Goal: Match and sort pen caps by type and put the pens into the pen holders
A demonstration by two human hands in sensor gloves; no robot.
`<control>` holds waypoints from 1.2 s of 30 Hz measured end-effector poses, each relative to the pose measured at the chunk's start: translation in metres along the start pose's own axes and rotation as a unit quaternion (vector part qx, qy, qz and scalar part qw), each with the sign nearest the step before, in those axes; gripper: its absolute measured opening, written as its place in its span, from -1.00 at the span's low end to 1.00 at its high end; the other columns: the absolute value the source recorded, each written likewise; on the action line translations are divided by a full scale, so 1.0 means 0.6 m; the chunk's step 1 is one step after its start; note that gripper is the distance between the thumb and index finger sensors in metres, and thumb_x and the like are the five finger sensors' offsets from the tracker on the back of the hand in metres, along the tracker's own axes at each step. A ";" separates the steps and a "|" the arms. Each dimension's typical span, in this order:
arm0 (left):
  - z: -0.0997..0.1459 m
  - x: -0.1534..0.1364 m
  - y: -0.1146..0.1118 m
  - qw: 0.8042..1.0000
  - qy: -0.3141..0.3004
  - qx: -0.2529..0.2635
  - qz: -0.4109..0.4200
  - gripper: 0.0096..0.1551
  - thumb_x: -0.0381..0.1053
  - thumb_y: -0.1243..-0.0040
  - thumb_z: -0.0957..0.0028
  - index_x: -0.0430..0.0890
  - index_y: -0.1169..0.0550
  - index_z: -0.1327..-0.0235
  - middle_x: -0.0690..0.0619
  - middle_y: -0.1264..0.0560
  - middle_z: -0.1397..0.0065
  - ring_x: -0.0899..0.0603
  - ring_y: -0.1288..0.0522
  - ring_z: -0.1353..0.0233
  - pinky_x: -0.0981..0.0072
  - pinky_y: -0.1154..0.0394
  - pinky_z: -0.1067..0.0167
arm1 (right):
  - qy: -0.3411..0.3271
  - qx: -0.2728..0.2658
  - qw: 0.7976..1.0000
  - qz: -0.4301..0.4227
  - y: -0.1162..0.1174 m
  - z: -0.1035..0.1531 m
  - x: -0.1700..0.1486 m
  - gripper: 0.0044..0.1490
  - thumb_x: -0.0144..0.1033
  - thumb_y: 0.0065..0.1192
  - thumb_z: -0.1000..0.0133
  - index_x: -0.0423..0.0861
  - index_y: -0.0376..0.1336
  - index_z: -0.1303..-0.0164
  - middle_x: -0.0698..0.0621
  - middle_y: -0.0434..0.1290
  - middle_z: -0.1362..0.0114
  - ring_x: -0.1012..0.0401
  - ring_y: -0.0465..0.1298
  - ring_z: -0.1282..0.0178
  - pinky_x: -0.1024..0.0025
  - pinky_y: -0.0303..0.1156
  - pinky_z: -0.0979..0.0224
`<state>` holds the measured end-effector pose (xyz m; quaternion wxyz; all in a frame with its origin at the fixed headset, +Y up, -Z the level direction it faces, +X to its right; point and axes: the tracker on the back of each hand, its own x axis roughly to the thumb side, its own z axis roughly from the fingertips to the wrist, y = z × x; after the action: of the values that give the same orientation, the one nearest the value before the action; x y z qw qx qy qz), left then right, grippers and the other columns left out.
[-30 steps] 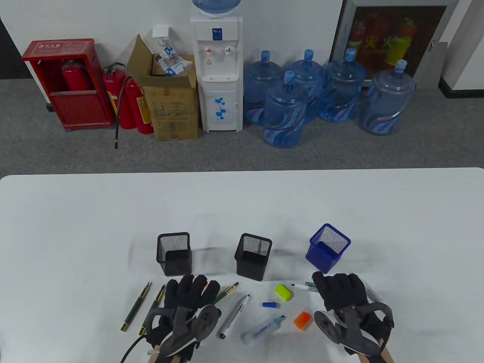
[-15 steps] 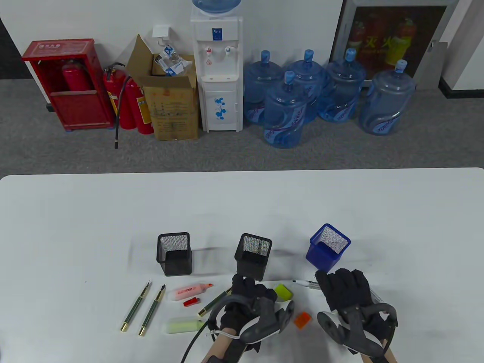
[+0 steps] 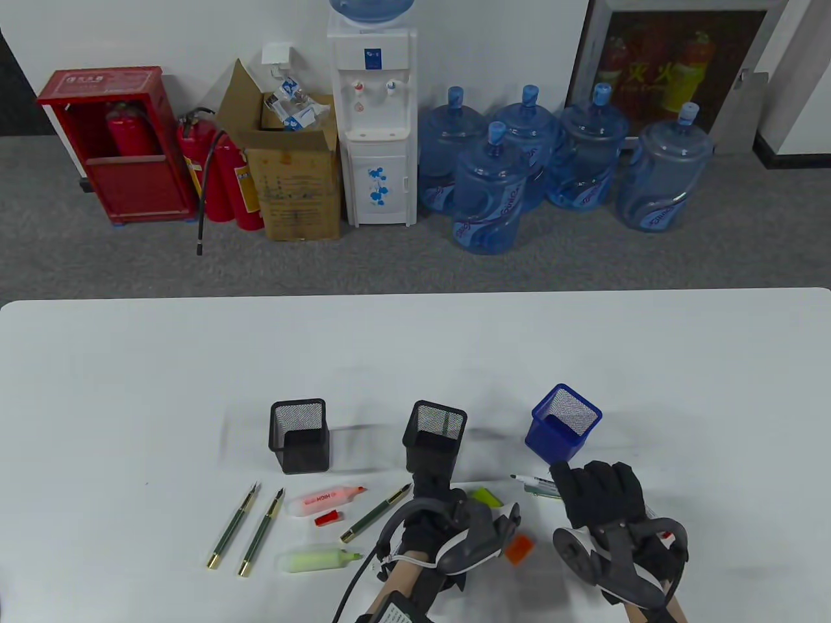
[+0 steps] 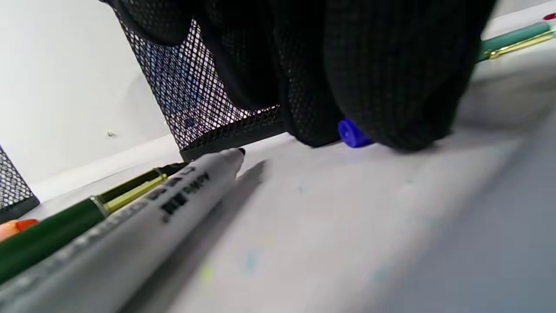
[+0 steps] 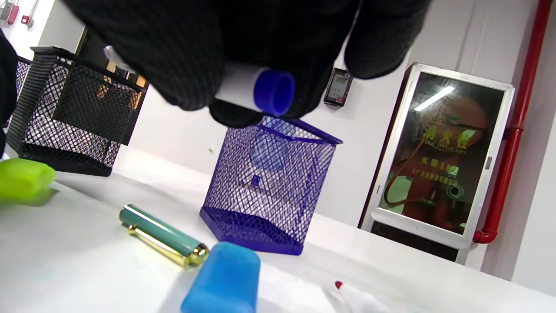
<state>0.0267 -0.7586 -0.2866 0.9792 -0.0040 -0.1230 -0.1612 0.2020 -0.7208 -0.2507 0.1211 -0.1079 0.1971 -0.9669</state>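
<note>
Fingers point(image 4: 382, 78) of the left hand point(image 3: 432, 519) curl down onto the table just in front of the middle black holder point(image 3: 434, 441), closing on a small blue cap point(image 4: 352, 134) that peeks out between two fingertips in the left wrist view. The pinch looks shallow, so the cap could squirt out and roll toward the grey marker point(image 4: 143, 217) and green pen point(image 4: 65, 226) lying left of that holder. Knuckles sit close to the holder's mesh wall, and a careless lift might nudge it.

Right of the middle holder, the right hand point(image 3: 600, 496) grips a white pen with a blue end point(image 5: 267, 90), held off the table beside the blue holder point(image 5: 269, 187). Whether the blue cap fits this pen is a guess; a mismatch would waste the move. Below that hand lie a teal cap with a gold clip point(image 5: 163, 237), a blue highlighter cap point(image 5: 223, 280) and a green cap point(image 5: 24, 179), any of which a lowered wrist could scatter.
</note>
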 end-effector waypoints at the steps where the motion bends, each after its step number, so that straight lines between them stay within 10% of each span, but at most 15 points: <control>1: -0.001 0.000 0.000 1.000 0.000 -0.003 0.002 -0.43 0.08 -0.54 0.34 0.34 -0.70 -0.03 0.24 -0.76 -0.21 -0.04 -0.53 -0.52 -0.16 -0.25 -0.66 | 0.000 0.001 1.000 0.001 0.000 0.000 0.000 -0.24 -0.11 0.32 0.08 0.12 0.28 -0.41 0.22 0.58 -0.32 0.16 0.54 -0.42 -0.09 0.38 -0.56; 13: -0.001 -0.005 -0.002 1.000 -0.012 -0.022 0.016 -0.46 0.02 -0.41 0.23 0.25 -0.67 -0.10 0.20 -0.73 -0.21 -0.07 -0.54 -0.48 -0.23 -0.18 -0.69 | -0.004 0.004 1.000 0.002 -0.002 -0.001 0.002 -0.24 -0.12 0.32 0.08 0.12 0.27 -0.41 0.22 0.58 -0.32 0.16 0.54 -0.42 -0.10 0.38 -0.57; 21: 0.052 -0.086 0.057 0.990 0.005 0.071 0.119 -0.46 -0.04 -0.23 0.12 0.30 -0.59 -0.18 0.17 -0.66 -0.31 -0.13 -0.55 -0.43 -0.39 -0.20 -0.56 | -0.026 0.002 0.999 -0.042 -0.010 -0.001 0.019 -0.28 -0.16 0.31 0.07 0.20 0.28 -0.38 0.27 0.57 -0.35 0.17 0.68 -0.30 -0.04 0.58 -0.44; 36: 0.092 -0.127 0.014 0.965 0.014 0.128 0.229 -0.47 -0.03 -0.11 0.05 0.30 -0.57 -0.22 0.14 -0.62 -0.31 -0.16 -0.53 -0.41 -0.40 -0.22 -0.53 | -0.083 -0.023 0.995 -0.055 -0.025 0.000 0.093 -0.28 -0.19 0.27 0.04 0.17 0.25 -0.41 0.20 0.53 -0.36 0.19 0.66 -0.30 0.31 0.78 -0.15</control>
<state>-0.0539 -0.7237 -0.2513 0.9840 0.0951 -0.1247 0.0843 0.1464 -0.7229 -0.2359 0.0815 -0.2009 0.2020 -0.9551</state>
